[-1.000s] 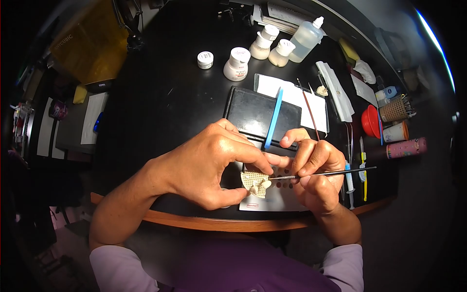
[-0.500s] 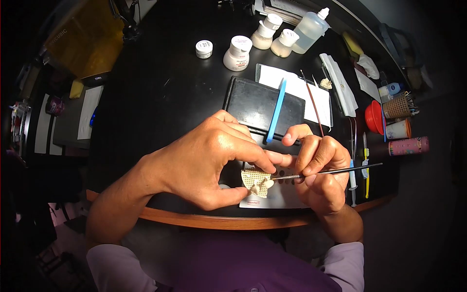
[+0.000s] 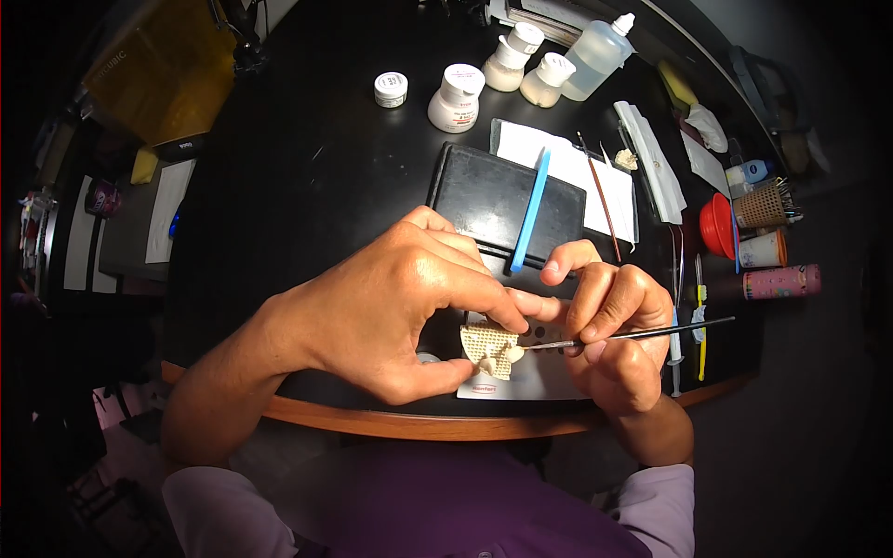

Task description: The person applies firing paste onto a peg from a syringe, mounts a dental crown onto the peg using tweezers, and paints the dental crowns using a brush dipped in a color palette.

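Note:
Between its thumb and index finger, my left hand (image 3: 400,298) grips a small cream-coloured perforated plate (image 3: 486,342) by its edges. Small tooth-like pieces (image 3: 513,353) sit on the lower right part of the plate. A thin brush with a black handle (image 3: 660,331) is pinched in my right hand (image 3: 616,325), its tip at or very near the piece on the right. The fingertips of both hands come close together above the plate. Below them lies a white card (image 3: 530,383) with dark dots.
A black case (image 3: 507,200) with a blue tool (image 3: 532,209) on it lies beyond my hands. Jars (image 3: 456,99) and a clear bottle (image 3: 595,60) stand at the back. To the right are a red bowl (image 3: 715,224), a brown brush (image 3: 603,200) and a pink cylinder (image 3: 781,282).
The view has shifted slightly, so the table items appear a little higher and further right. The brush handle has tilted a little; both hands keep their holds.

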The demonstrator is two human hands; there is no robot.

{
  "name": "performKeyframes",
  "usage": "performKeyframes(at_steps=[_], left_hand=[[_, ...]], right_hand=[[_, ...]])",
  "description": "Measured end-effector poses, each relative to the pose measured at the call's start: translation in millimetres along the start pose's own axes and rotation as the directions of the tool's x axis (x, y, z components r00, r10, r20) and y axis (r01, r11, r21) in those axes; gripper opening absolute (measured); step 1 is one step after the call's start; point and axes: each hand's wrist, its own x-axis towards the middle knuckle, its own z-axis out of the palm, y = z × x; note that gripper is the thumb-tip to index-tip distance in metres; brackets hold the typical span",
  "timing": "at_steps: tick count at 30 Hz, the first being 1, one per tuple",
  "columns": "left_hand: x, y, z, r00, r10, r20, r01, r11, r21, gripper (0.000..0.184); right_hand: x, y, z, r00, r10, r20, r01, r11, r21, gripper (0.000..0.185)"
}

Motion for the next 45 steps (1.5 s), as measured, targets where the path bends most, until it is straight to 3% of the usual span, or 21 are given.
performKeyframes(at_steps=[36,39,42,45], left_hand=[[1,0,0,0.999,0.032,0.014,-0.032,0.999,-0.044,0.040],[2,5,0,0.999,0.013,-0.031,-0.012,1.000,0.011,0.040],[5,9,-1,0.992,0.007,-0.124,0.003,0.997,0.074,0.039],[7,12,0,0.980,-0.013,-0.196,0.040,0.990,0.138,0.039]], right_hand=[[-1,2,-2,0.996,-0.086,0.027,0.086,0.996,0.011,0.003],[-3,0,2,0.989,-0.135,-0.057,0.136,0.991,0.017,0.005],[-7,-4,13,0.960,-0.205,-0.193,0.184,0.975,-0.121,0.007],[-12,2,10,0.927,-0.334,-0.172,0.267,0.907,-0.325,0.011]])
